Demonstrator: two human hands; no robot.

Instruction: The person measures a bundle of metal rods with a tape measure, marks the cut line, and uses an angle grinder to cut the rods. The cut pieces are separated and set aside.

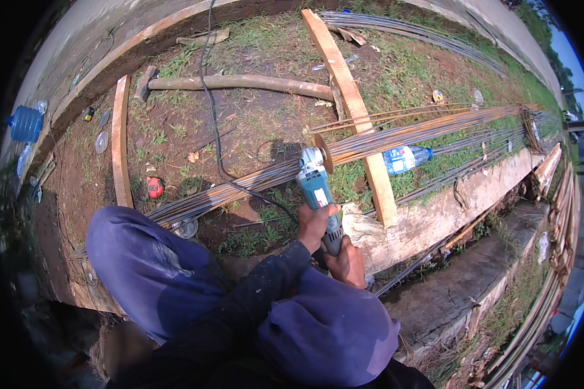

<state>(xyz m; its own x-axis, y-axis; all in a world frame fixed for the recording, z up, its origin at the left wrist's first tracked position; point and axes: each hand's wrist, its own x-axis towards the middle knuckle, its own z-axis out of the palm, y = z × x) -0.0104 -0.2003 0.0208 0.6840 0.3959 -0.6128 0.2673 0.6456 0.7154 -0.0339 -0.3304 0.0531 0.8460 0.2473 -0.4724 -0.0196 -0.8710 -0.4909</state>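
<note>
A teal and grey angle grinder [316, 188] is gripped in both my hands, its head pointing away from me. My left hand [315, 225] wraps round the middle of its body. Lower down, my right hand [348, 262] closes on the rear handle. The brown cutting disc [323, 154] stands on edge at the bundle of thin, rust-streaked steel rods [428, 131]; whether it touches them I cannot tell. Resting on a wooden beam [350, 91], the bundle runs from near my left knee to the far right. A black power cord [209, 97] trails across it.
A sledgehammer [240, 82] lies beyond the rods, near a second wooden piece [120, 142]. A red tape measure [154, 187] sits on the soil. A plastic bottle [405, 159] lies by the rods. More rods [415, 39] are at the far right. A concrete ledge [461, 285] runs along my right.
</note>
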